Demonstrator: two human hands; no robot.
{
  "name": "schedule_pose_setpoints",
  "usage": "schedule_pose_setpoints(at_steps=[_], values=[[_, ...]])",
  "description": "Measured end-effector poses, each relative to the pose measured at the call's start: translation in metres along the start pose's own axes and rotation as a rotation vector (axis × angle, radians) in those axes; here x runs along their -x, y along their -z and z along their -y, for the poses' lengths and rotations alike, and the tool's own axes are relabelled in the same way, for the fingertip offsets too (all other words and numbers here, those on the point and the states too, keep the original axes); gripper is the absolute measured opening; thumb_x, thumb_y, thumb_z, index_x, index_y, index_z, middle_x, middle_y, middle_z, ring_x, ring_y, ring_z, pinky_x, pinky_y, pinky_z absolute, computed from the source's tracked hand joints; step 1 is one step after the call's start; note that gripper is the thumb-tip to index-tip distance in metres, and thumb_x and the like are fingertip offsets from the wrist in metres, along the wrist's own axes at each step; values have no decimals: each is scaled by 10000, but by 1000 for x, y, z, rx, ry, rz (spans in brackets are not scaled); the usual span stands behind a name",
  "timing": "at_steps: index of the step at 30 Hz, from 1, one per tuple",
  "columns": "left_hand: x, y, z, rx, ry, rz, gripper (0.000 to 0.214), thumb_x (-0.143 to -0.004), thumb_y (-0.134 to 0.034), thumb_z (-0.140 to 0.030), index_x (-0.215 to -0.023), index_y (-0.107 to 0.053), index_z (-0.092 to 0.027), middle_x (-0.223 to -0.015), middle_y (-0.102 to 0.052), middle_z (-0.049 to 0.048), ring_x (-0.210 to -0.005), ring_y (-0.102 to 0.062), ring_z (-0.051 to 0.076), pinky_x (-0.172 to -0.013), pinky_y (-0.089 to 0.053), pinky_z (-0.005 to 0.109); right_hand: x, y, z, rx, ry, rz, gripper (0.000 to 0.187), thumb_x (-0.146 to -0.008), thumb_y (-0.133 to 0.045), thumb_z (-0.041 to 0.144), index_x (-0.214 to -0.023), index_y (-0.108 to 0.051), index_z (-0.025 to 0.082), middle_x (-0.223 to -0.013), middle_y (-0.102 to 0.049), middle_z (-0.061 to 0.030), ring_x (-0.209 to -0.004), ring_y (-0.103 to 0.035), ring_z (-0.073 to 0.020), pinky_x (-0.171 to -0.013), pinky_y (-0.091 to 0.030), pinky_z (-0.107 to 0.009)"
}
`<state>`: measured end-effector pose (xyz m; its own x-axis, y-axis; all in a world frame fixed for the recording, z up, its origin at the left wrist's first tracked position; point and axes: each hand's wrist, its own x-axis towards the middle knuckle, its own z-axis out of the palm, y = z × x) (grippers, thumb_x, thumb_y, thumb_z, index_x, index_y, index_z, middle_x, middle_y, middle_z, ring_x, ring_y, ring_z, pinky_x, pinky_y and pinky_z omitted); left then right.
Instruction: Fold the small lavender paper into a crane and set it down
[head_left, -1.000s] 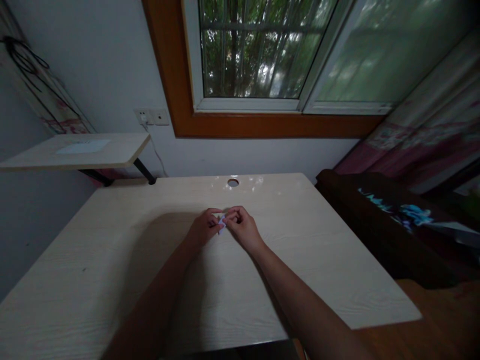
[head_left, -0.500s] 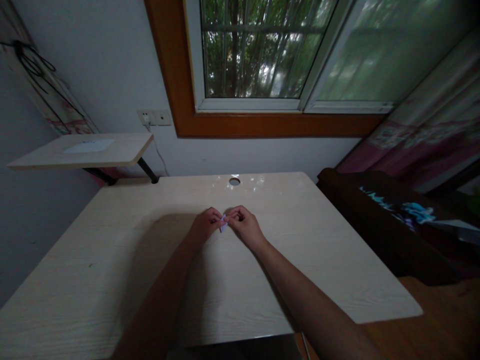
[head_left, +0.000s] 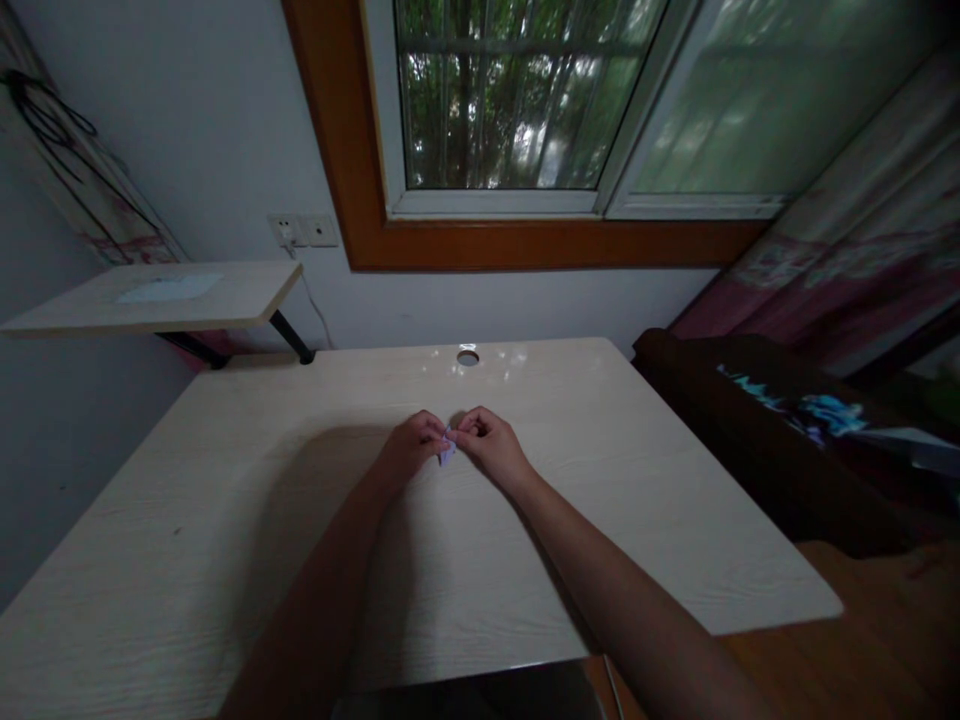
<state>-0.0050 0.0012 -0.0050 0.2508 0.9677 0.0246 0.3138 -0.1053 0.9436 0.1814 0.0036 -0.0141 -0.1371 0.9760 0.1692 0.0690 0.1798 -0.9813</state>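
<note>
Between my two hands is a small, pale purple piece that looks like folded paper (head_left: 447, 455). My left hand (head_left: 412, 445) pinches it from the left, thumb and fingers pressed together. From the other side, my right hand (head_left: 488, 444) grips its upper right edge between thumb and fingertips. Both hands are close together over the middle of the light wood-grain desk (head_left: 480, 560). The fingers cover much of the piece, so its full shape is hidden.
A raised shelf (head_left: 247, 300) with a sheet on it (head_left: 169, 288) stands at the back left. Behind my hands is a round cable hole (head_left: 468, 358). Dark-covered furniture (head_left: 750, 450) borders the desk's right side. A dark, glossy edge (head_left: 480, 690) shows at the bottom.
The purple piece has turned slightly and more of its face shows below my fingers. Both hands keep their pinch in nearly the same spot. The whole view has shifted a little.
</note>
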Motion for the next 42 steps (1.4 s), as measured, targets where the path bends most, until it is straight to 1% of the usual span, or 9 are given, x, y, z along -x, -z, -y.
schedule_pose_setpoints(at_steps=[5,8,12,17,21,24,29,36,42], values=[[0,-1,1,16,-8,-49,319,-686,-736,-284,-895,-505,-215,-678,-663,-41,-576,-589,135,-569,-387,255,-1,-1,4,-89,-36,65,279,-698,-788,395,-860,-707,184,-740,-687,-22,-677,-596,-152,-655,-456,-273],[2,-1,0,13,-15,-55,330,-693,-735,-293,-869,-466,-220,-659,-647,-54,-556,-555,120,-559,-365,245,-2,0,4,-58,-47,89,262,-729,-759,407,-867,-743,185,-809,-729,-47,-727,-630,-169,-704,-480,-291],[4,0,-3,35,-21,-41,326,-714,-714,-285,-870,-435,-219,-655,-661,-52,-566,-556,119,-582,-368,242,-4,4,6,56,37,151,217,-780,-720,408,-850,-778,211,-859,-740,-51,-813,-651,-186,-788,-481,-312],[4,1,-3,13,-45,-17,271,-730,-694,-277,-868,-470,-211,-680,-666,-41,-554,-552,113,-567,-362,244,-5,5,11,74,76,212,200,-810,-696,400,-878,-787,235,-882,-732,-52,-841,-659,-199,-813,-487,-335],[4,0,-4,22,-18,0,326,-722,-699,-283,-948,-475,-213,-653,-672,-53,-545,-545,118,-563,-367,239,-5,5,10,101,90,191,178,-809,-685,376,-831,-775,225,-839,-721,-41,-808,-645,-189,-784,-482,-321],[4,-1,-3,-1,1,-11,327,-716,-710,-311,-968,-526,-214,-677,-690,-36,-593,-596,141,-580,-398,248,-4,5,8,117,84,170,175,-812,-668,359,-817,-759,209,-811,-711,-34,-773,-628,-177,-758,-472,-305],[1,-1,3,-86,-46,-26,255,-731,-724,-381,-893,-634,-206,-723,-710,-6,-659,-640,155,-636,-458,255,-3,5,5,113,49,117,214,-819,-661,391,-787,-720,188,-770,-687,-22,-723,-593,-161,-708,-451,-286],[3,-3,-1,-28,-52,20,226,-809,-649,-405,-833,-690,-184,-768,-750,33,-709,-688,163,-698,-503,253,-2,4,4,-5,12,50,281,-804,-694,448,-757,-647,174,-727,-659,-11,-664,-542,-140,-658,-426,-271],[4,-1,-3,-142,-32,45,270,-819,-624,-423,-815,-748,-183,-715,-732,18,-626,-632,142,-596,-426,228,-2,5,4,-37,9,7,286,-796,-705,455,-760,-641,178,-702,-632,0,-645,-517,-135,-646,-413,-274]])
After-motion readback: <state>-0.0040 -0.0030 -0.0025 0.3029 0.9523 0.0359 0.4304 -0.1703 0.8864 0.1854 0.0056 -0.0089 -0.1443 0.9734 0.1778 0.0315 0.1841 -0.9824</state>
